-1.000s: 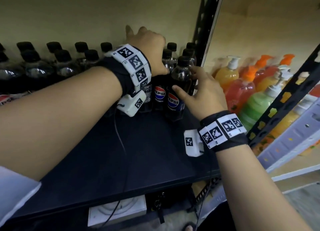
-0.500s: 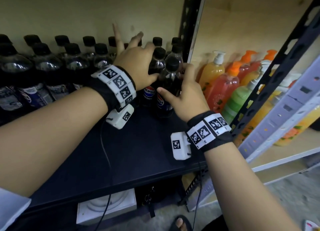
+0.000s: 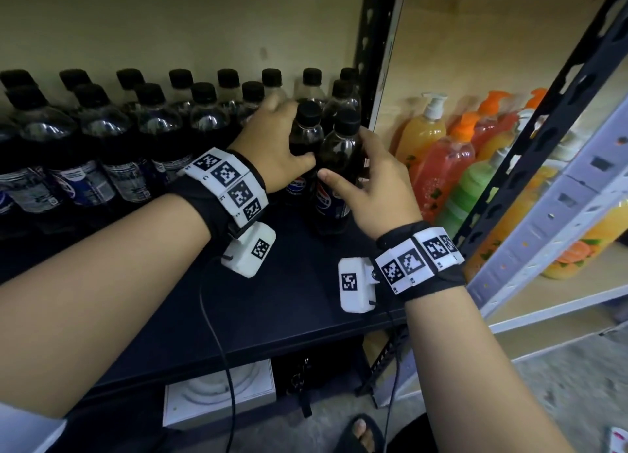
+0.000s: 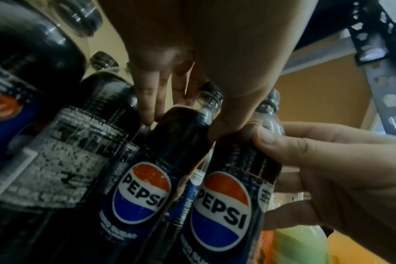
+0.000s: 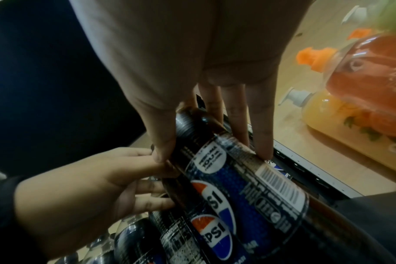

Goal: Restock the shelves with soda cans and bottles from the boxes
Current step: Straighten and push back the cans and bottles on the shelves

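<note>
Both hands on the shelf (image 3: 238, 303): left hand (image 3: 272, 153) grips one Pepsi bottle (image 3: 302, 147), right hand (image 3: 380, 194) wraps its fingers (image 5: 263, 125) round the neighbouring bottle (image 3: 336, 167).

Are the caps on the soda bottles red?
No, the caps on the Pepsi bottles are black, like this cap.

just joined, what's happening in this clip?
A person is stocking Pepsi bottles on a dark shelf. The left hand holds one front bottle and the right hand has its grip on the bottle beside it; both stand upright, next to the rows already in place. Soap dispensers fill the neighbouring shelf to the right.
</note>
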A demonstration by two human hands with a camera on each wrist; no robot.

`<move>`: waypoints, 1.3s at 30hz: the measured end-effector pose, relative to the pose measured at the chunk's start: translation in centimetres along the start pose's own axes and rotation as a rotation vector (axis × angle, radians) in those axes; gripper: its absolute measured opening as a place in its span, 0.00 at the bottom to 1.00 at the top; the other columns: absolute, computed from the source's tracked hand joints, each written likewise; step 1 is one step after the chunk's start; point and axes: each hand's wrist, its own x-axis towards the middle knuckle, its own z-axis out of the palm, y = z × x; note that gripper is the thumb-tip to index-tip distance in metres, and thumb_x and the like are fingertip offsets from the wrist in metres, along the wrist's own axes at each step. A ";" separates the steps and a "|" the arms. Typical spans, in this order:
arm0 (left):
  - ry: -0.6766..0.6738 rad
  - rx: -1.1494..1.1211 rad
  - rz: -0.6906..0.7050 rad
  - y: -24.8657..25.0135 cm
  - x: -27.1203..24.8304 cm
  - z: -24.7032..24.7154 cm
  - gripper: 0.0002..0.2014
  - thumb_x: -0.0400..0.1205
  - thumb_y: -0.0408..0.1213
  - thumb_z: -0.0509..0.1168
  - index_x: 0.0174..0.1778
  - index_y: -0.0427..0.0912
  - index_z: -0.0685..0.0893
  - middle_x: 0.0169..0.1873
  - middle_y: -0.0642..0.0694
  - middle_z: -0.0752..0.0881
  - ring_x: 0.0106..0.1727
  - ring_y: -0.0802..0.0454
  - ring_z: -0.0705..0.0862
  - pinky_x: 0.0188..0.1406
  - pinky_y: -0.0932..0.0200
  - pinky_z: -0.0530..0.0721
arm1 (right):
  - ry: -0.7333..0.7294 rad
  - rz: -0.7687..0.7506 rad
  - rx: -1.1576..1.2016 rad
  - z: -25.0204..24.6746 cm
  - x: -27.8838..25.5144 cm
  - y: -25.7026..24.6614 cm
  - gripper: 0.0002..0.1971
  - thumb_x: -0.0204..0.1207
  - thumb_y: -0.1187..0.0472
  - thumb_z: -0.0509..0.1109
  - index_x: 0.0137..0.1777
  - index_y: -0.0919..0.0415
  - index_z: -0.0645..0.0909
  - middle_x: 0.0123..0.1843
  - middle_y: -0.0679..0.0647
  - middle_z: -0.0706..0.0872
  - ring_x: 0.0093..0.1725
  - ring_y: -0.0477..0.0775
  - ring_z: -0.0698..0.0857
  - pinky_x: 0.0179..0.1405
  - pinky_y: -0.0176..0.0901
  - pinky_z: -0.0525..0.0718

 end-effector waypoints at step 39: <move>-0.392 -0.811 0.110 2.4 -7.5 -2.3 0.29 0.71 0.42 0.77 0.68 0.43 0.77 0.64 0.44 0.86 0.64 0.48 0.87 0.69 0.55 0.82 | -0.150 0.220 -0.208 -8.9 -4.3 -5.8 0.27 0.71 0.54 0.82 0.68 0.55 0.77 0.54 0.42 0.85 0.56 0.45 0.84 0.48 0.29 0.78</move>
